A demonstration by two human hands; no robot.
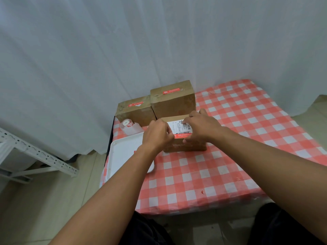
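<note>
A small brown cardboard box (187, 146) stands on the red-and-white checked table (203, 174). A white shipping label (178, 127) with a barcode and a red strip lies on its top. My left hand (156, 134) has its fingers curled at the label's left edge, pinching it. My right hand (201, 127) lies over the label's right side, fingertips on its upper part and thumb at its lower edge. Both hands hide much of the box top.
Two larger taped cardboard boxes (174, 99) (135, 110) stand behind the small box. A label roll in a white holder (128, 126) sits at the left, beside a white tray (123, 154). A white curtain hangs behind; a metal rack (35, 156) lies on the floor left.
</note>
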